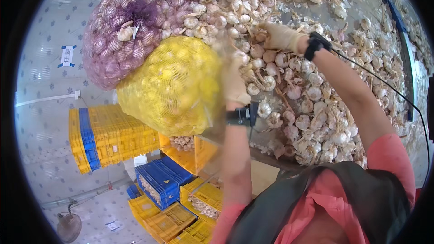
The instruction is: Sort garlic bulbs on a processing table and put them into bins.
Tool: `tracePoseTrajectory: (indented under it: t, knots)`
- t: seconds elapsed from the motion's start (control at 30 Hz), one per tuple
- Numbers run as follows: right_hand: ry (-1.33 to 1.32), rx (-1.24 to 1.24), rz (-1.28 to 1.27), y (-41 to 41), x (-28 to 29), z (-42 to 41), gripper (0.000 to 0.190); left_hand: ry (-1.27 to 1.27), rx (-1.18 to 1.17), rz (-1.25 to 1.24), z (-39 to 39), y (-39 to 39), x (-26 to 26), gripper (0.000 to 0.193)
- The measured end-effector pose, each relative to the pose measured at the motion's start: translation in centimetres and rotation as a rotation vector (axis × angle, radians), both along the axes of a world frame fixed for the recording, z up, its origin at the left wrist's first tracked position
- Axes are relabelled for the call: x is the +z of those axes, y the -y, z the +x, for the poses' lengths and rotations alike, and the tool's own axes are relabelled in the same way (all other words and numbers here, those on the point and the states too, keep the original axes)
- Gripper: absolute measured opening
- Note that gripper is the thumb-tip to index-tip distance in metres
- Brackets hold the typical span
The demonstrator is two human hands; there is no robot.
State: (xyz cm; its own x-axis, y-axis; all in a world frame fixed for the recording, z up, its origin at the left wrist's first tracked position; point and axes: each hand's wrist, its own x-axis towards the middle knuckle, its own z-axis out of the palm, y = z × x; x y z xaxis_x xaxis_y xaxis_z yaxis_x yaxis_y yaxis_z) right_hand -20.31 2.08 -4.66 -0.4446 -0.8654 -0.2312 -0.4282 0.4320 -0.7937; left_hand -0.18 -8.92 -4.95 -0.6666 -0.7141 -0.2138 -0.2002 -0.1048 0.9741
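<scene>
Loose garlic bulbs (313,93) with dry stems and papery skins cover the work table before me. My left hand (235,83), in a pale glove, is blurred between the yellow mesh bag of garlic (169,84) and the loose bulbs; whether it holds anything cannot be made out. Farther out over the heap is my right hand (279,37), gloved too, its fingers curled about a brownish garlic bulb (260,35). Each wrist wears a black strapped device, and a cable runs from the right one.
Purple mesh bags of garlic (118,40) lean beyond the yellow one. Yellow crates (125,135) with a blue one among them stand stacked at left. Garlic shows in a blue crate (166,179) and neighbouring yellow crates below. A blue-and-metal edge (405,61) bounds the table at right.
</scene>
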Motion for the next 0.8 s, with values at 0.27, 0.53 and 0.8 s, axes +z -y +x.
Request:
tracePoseTrajectory:
  t: [0.27, 0.53, 0.8]
  knots:
    - [1.385, 0.071, -0.766, -5.9, -0.6, -1.2, 0.043, -0.402, -0.046, 0.648, 4.4, -2.2, 2.1, 0.048]
    - [0.406, -0.235, -0.406, -2.2, -1.2, -1.2, 0.039, -0.089, 0.133, 0.094, 4.0, -6.4, 4.8, 0.032]
    - [-0.800, 0.072, 0.095, 4.6, -6.6, -0.8, 0.026, -0.346, 0.068, -0.199, 3.5, -7.4, 5.4, 0.059]
